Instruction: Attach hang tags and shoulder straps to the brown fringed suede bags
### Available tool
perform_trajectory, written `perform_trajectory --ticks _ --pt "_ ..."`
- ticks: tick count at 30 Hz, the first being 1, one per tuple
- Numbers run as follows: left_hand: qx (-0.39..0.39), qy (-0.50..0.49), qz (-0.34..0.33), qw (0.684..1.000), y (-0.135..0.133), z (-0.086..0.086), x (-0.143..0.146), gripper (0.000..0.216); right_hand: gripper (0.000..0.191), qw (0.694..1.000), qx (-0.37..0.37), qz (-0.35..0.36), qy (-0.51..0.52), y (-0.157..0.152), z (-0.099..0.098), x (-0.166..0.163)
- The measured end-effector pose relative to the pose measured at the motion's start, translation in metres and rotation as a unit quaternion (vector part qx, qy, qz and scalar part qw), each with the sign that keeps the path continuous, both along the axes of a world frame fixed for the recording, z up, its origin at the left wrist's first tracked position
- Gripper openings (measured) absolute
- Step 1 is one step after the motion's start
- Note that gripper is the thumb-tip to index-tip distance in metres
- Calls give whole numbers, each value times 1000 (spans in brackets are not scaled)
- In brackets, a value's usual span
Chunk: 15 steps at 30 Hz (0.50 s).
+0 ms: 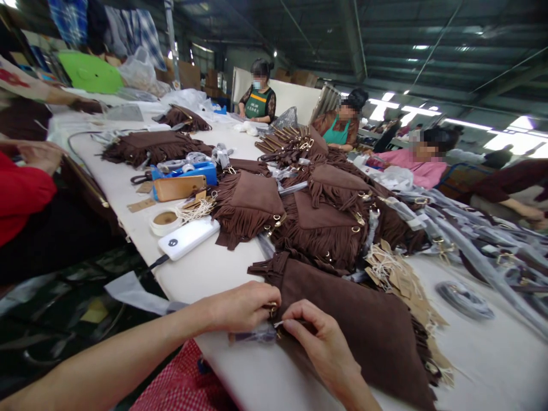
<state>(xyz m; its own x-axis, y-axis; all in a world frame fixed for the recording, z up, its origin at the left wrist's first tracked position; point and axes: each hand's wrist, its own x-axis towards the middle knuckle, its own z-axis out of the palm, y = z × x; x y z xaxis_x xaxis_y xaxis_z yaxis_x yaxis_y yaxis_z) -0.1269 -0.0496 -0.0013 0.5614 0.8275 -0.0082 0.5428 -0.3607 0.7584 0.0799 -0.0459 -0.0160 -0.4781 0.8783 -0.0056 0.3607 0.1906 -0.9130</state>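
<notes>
A brown fringed bag [351, 308] lies flat on the table in front of me, its fringe toward the far left and right ends. My left hand [250, 305] is closed at the bag's near left corner, its fingers on a gold metal clasp [271, 306]. Just right of it, my right hand [323, 339] pinches a thin white string [278, 323] between thumb and forefinger. Below the left fingers sits a strap end wrapped in clear plastic [254, 335]. What the curled fingers cover is hidden.
More fringed bags [257, 197] are piled beyond. Brown tags [406, 291] with white strings lie to the right, near plastic-wrapped straps [462, 240]. At left are a white power bank [190, 237], a tape roll [165, 220] and a phone [178, 188]. Several co-workers sit around the table.
</notes>
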Motion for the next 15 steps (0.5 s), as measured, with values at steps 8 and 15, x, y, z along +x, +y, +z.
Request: perform_trajectory --ticks 8,15 --pt "-124 -135 -17 983 7 -3 -10 21 19 999 -33 -40 -3 2 -10 -2" --pt "-235 -192 -8 953 13 -7 -10 17 18 988 132 59 -55 5 -12 3"
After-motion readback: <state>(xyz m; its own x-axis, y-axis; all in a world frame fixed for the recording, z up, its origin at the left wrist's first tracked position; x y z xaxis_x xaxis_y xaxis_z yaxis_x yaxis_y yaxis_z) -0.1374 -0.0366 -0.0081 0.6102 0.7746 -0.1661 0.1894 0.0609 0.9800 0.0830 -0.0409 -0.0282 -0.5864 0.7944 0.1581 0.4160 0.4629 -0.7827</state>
